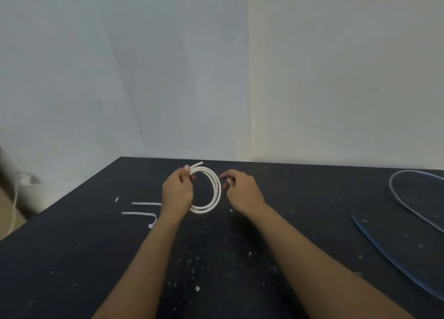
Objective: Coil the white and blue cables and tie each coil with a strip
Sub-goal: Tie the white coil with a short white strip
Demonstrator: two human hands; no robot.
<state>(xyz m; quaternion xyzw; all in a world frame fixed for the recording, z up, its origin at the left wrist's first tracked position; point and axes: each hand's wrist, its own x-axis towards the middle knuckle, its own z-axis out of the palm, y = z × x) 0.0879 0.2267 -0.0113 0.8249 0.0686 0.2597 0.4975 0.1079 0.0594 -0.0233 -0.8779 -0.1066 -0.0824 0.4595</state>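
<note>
The white cable [215,191] is wound into a small round coil of a few loops, held upright above the dark table [72,258]. My left hand [177,193] grips the coil at its upper left, with a short free end sticking out past my thumb. My right hand [240,190] hovers just right of the coil, fingers loosely curled and apart, fingertips close to the loops; I cannot tell if they touch. The blue cable [394,265] lies uncoiled in a long loose curve on the right of the table. Two white strips [144,203] [141,214] lie left of my left wrist.
The table's far edge meets a pale wall. White crumbs and a small white scrap [197,288] are scattered on the dark surface. At far left, beyond the table edge, a white plug with a cord [20,181] hangs by the wall.
</note>
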